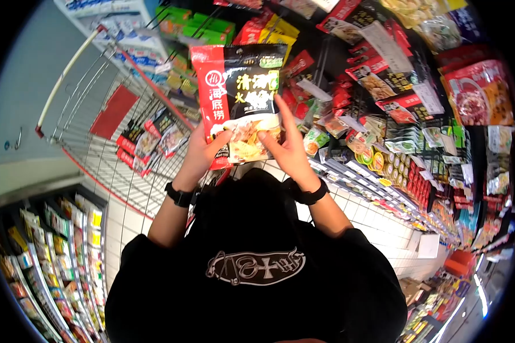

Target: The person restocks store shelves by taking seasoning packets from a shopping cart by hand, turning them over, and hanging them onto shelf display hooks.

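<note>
A red and black packet of hot pot seasoning (247, 108), with a picture of food on its lower front, is held upright before my chest. My left hand (203, 151) grips its lower left side, thumb on the front. On the lower right side is my right hand (289, 150), its thumb on the front and a finger along the edge. The fingers behind the packet are hidden. To the left stands a wire shopping cart (100, 186) with several similar red and black packets (149, 140) inside.
Hanging packets (377, 80) crowd the shelf at the upper right. Jars and tins (392, 171) line lower shelves on the right. Another stocked shelf (51, 257) stands at the lower left, and a grey wall (23, 114) is beyond the cart.
</note>
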Demonstrator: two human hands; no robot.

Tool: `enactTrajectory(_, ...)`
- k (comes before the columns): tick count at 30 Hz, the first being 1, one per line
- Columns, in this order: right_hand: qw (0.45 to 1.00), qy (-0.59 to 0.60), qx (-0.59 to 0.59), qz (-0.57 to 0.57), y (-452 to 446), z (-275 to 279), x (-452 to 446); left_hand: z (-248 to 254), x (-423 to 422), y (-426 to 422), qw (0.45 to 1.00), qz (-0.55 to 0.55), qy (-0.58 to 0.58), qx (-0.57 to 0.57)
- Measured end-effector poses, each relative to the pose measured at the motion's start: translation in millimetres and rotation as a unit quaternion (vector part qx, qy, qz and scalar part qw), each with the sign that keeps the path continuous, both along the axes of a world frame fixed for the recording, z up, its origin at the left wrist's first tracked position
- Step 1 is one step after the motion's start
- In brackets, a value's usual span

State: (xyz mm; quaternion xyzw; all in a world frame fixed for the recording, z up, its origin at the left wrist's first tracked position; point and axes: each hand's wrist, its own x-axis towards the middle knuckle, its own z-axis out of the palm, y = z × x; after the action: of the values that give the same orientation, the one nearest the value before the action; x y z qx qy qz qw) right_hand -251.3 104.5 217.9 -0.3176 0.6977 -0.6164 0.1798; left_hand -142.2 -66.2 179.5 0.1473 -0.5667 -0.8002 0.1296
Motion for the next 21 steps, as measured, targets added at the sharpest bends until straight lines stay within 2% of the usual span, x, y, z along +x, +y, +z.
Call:
enactTrajectory(4,1.0,0.001,0.001,-0.018,3,5,-2,10,-22,-1,0.998,-0.024,0.064,-0.008)
enactTrajectory(7,0.996,-0.071,-0.018,-0.043,9,13,-7,12,-37,3,0.996,-0.042,0.073,0.011)
enactTrajectory(10,0.997,-0.006,-0.018,-0.075,11,11,-22,13,-57,3,0.994,-0.051,0.093,-0.028)
enactTrajectory(12,0.996,-0.01,-0.032,-0.086,12,14,-33,14,-72,2,0.991,-0.057,0.113,-0.052)
enactTrajectory(16,0.995,0.005,-0.038,-0.095,17,10,-56,27,-88,5,0.99,-0.082,0.093,-0.068)
enactTrajectory(18,0.993,0.048,-0.034,-0.103,16,9,-66,29,-96,8,0.992,-0.056,0.094,-0.066)
enactTrajectory(19,0.994,-0.004,-0.049,-0.099,16,17,-66,29,-98,8,0.993,-0.052,0.075,-0.077)
enactTrajectory(21,0.994,0.007,-0.057,-0.088,19,13,-77,36,-103,10,0.994,-0.053,0.064,-0.071)
